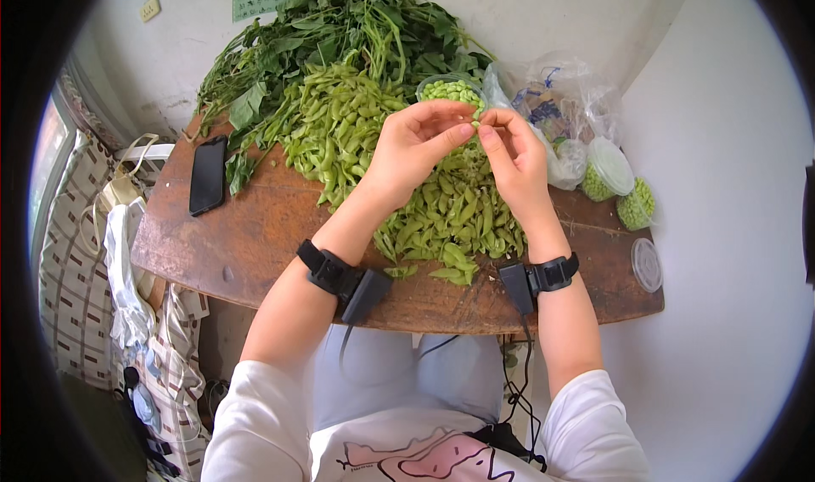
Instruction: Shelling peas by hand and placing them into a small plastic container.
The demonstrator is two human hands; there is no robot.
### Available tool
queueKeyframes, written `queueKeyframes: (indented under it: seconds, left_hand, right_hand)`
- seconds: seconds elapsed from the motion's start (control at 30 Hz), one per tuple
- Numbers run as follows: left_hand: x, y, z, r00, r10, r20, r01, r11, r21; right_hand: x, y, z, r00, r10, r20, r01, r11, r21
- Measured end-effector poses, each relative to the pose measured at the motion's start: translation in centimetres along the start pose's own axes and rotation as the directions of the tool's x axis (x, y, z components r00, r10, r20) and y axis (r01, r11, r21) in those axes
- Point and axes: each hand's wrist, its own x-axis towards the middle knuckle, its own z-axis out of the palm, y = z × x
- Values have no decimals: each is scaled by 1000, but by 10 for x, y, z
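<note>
My left hand (411, 151) and my right hand (517, 154) meet fingertip to fingertip above the heap. Pinched between them is a small green soybean pod (476, 123), mostly covered by the fingers. Just behind the fingertips stands a clear plastic tub of shelled green soybeans (449, 90), its near side hidden by my hands. To the left of my left hand lies a mound of plump soybean pods (337, 119). Below and between my forearms spreads a pile of flatter, seemingly opened pods (455, 208).
Leafy soybean stalks (356, 24) are heaped against the wall. A black smartphone (208, 175) lies left on the wooden table (267, 227). Plastic bags (560, 100), two bean-filled containers (595, 180) (637, 205) and a clear lid (647, 264) are on the right. Cables hang from both wrist devices.
</note>
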Motion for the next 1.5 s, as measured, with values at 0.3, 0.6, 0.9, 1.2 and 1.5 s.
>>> queueKeyframes:
  seconds: [0.3,0.6,0.9,1.2,1.5]
  left_hand:
    - [2,0,-2,998,-5,59,4,1000,9]
    - [4,-5,3,998,65,-16,-66,993,-96]
    - [3,-9,-3,999,-48,-23,43,979,-198]
    - [3,-7,3,998,-18,-62,14,998,-69]
    - [-1,-1,7,997,15,-71,-12,999,36]
  right_hand:
    - [-1,4,-3,999,-18,47,21,998,-63]
    - [3,4,-2,973,-220,74,231,943,-240]
    - [3,1,-1,984,-159,-82,145,978,-152]
    - [5,-4,-3,942,-330,-61,270,852,-449]
    - [5,-3,-3,886,-462,-34,355,725,-591]
